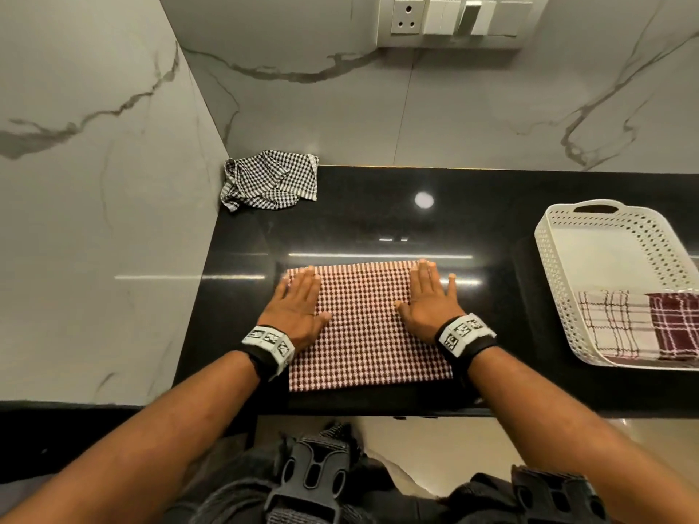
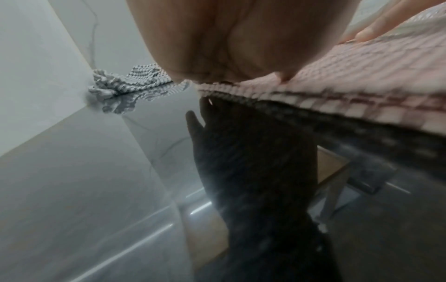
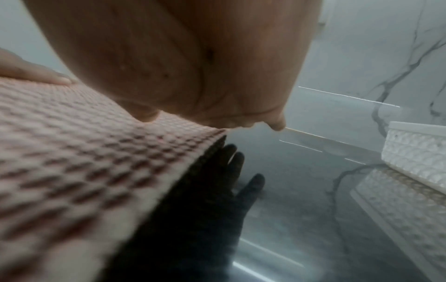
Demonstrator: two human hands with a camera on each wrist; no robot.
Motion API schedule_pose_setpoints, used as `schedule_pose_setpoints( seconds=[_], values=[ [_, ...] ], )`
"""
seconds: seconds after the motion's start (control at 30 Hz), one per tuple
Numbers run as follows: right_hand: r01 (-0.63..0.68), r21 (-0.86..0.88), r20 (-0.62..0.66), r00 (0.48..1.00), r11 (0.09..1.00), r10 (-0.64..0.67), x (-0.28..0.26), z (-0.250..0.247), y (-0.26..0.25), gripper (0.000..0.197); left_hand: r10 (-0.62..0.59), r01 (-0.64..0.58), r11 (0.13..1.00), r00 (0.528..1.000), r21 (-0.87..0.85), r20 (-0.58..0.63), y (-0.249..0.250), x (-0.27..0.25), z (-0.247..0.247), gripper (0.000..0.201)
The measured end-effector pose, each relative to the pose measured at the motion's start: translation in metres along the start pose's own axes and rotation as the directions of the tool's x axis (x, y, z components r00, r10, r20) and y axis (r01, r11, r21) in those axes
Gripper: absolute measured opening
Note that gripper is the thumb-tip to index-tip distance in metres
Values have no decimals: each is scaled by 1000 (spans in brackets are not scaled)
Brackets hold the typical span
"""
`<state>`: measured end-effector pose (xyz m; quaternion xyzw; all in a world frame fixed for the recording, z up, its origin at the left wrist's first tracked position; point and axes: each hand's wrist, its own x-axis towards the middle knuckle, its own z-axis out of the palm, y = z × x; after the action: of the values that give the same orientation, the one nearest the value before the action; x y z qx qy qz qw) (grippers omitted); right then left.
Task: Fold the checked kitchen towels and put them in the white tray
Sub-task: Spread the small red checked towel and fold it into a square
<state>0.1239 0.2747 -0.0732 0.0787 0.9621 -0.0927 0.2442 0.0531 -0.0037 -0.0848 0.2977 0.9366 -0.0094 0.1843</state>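
Note:
A red-and-white checked towel point(image 1: 365, 327) lies flat as a rectangle on the black counter point(image 1: 378, 221) in front of me. My left hand point(image 1: 299, 302) presses flat on its left edge, fingers straight. At the right edge my right hand point(image 1: 429, 296) presses flat the same way, its little finger off the cloth on the counter. Both wrist views show a palm on the pink checked towel point(image 2: 350, 80) point(image 3: 79, 145). A crumpled black-and-white checked towel point(image 1: 270, 179) point(image 2: 130, 82) sits in the back left corner. The white tray point(image 1: 559, 259) point(image 3: 419, 152) stands at the right.
Inside the tray's near end lie two folded towels, a pale plaid one point(image 1: 612, 323) and a dark red plaid one point(image 1: 677, 319). Marble walls point(image 1: 94, 183) close the counter at left and back. The counter's front edge point(image 1: 378, 410) runs just below the towel.

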Motion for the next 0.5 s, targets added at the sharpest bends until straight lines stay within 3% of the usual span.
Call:
schedule_pose_setpoints(
  seconds=[0.1, 0.17, 0.27, 0.37, 0.5],
  values=[
    [173, 23, 41, 984, 985, -174, -12, 15, -49, 71, 148, -147, 989, 988, 33, -41, 45, 6, 2, 73],
    [188, 9, 102, 977, 982, -187, -16, 30, -58, 71, 160, -161, 986, 987, 45, 22, 60, 2, 16, 73],
    [107, 9, 79, 991, 994, -107, -19, 40, -25, 76, 70, -70, 997, 998, 36, 9, 43, -21, 35, 83],
    [-22, 23, 81, 996, 999, 21, -26, 37, 14, 82, -24, 24, 999, 1000, -34, -1, 14, -41, 39, 82],
    [-90, 6, 29, 996, 996, 90, -35, 31, 10, 82, -61, 62, 997, 998, -39, 19, 8, -48, 34, 80]
  ],
)
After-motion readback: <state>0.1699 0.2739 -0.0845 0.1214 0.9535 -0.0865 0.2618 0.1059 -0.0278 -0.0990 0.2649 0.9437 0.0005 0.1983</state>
